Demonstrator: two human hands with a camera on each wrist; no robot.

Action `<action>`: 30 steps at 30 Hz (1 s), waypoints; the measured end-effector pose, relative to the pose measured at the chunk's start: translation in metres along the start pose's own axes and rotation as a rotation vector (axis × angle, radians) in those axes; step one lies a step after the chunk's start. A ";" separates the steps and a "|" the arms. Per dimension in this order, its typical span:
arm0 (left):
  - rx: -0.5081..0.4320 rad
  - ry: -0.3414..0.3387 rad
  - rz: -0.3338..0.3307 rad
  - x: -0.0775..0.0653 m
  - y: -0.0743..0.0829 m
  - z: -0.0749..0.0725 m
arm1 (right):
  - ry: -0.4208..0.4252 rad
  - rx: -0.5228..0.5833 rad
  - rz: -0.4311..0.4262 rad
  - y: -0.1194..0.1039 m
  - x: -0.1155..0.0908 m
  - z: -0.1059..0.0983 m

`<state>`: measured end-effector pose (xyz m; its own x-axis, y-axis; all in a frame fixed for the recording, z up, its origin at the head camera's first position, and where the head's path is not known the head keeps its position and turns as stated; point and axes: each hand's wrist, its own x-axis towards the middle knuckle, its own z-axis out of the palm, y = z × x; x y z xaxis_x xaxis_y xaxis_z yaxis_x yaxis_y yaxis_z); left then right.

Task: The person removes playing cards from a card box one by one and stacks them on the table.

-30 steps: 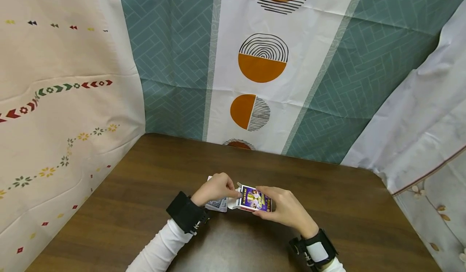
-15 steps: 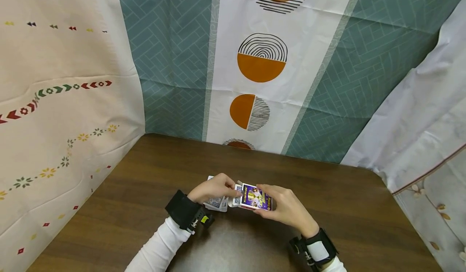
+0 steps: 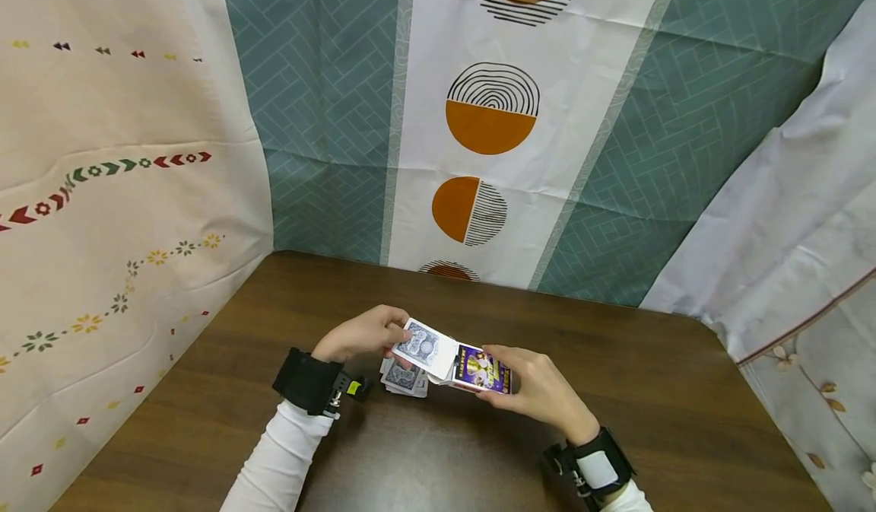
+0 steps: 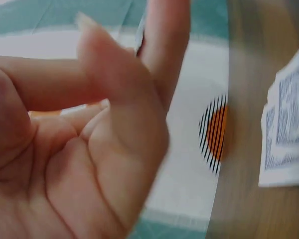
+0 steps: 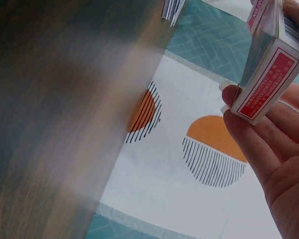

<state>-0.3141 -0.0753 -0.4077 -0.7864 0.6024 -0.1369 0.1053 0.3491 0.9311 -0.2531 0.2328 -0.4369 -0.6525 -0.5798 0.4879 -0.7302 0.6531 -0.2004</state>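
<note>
My left hand (image 3: 359, 335) pinches a blue-and-white patterned playing card (image 3: 419, 342) between thumb and fingers, just left of the card box's opening. The purple card box (image 3: 482, 369) with white edges is held by my right hand (image 3: 537, 390), fingers and thumb on its opposite sides. Its red-and-white side panel (image 5: 269, 84) shows in the right wrist view. Below the held card, a loose pile of playing cards (image 3: 404, 377) lies backs up on the table. That pile (image 4: 291, 114) is also at the right of the left wrist view.
The brown wooden table (image 3: 547, 329) reaches back to a teal and white cloth (image 3: 328, 116) with orange circles. A cream patterned cloth (image 3: 137, 215) hangs at the left and a white one (image 3: 780, 253) at the right. Both wrists wear black straps.
My left hand has moved left and slightly up from the box opening, drawing the playing card out to the left. The right hand and the box stay nearly still.
</note>
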 end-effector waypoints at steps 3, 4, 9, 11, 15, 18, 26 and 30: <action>-0.041 -0.011 0.027 -0.002 -0.004 -0.010 | -0.003 0.005 0.006 -0.001 0.000 0.000; -0.054 -0.022 0.042 -0.002 -0.006 -0.014 | -0.006 0.007 0.010 -0.001 0.000 0.000; -0.092 -0.063 0.091 -0.001 -0.014 -0.026 | -0.011 0.004 0.018 -0.001 0.000 0.001; -0.077 -0.040 0.096 -0.001 -0.018 -0.030 | -0.010 -0.003 0.016 0.000 0.000 0.002; -0.055 0.091 0.051 0.003 -0.027 -0.031 | -0.011 -0.007 0.015 0.000 0.000 0.002; -0.041 0.201 -0.012 0.007 -0.034 -0.028 | -0.016 -0.006 0.017 -0.001 0.001 0.002; -0.013 0.295 -0.121 0.019 -0.050 -0.019 | -0.026 -0.011 0.023 0.000 0.000 0.004; 0.067 0.335 -0.133 0.023 -0.053 -0.012 | -0.037 -0.004 0.035 0.000 0.000 0.004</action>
<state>-0.3450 -0.0881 -0.4564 -0.9504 0.2841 -0.1264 0.0200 0.4614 0.8870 -0.2537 0.2309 -0.4400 -0.6848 -0.5742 0.4488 -0.7060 0.6754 -0.2131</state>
